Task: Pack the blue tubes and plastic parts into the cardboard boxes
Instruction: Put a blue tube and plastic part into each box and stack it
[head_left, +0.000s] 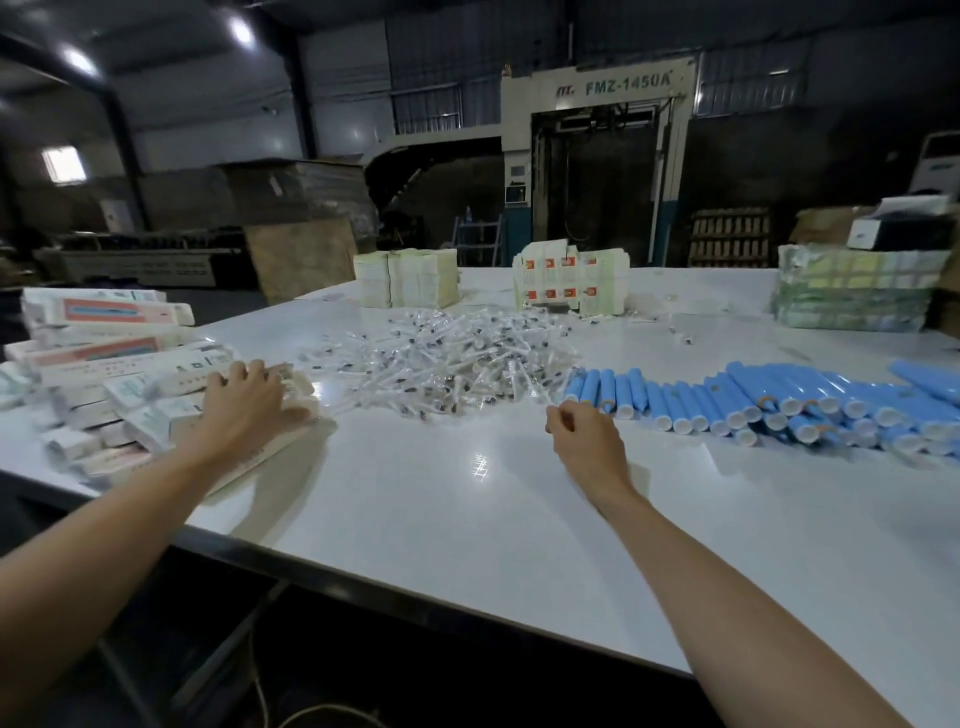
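On the white desk (467, 525), three groups of stock, left to right:

- Boxes (130, 374): loose pile at the left edge, long and narrow, white with pink or pale green panels, lying at mixed angles, some stacked.
- Plastic parts (457, 358): clear pieces with dark bits inside, heaped mid-desk, with strays scattered toward the far side.
- Blue tubes (753, 400): lying side by side in a row on the right, white caps toward the near edge, several stacked two deep at the right end.

Left hand (249, 405): laid flat on the near end of the box pile, fingers spread and straight, pressing on a top box.

Right hand (582, 436): between the parts heap and the first tube, knuckles up, fingers curled in toward the thumb. Cannot tell whether it pinches a clear part or holds nothing.

Far edge of desk: three blocks of flat printed cartons (410, 278), cream, white with red squares, and green-yellow. Behind them stands a large machine (602, 156) marked FMZ-1450A, in a dim workshop.
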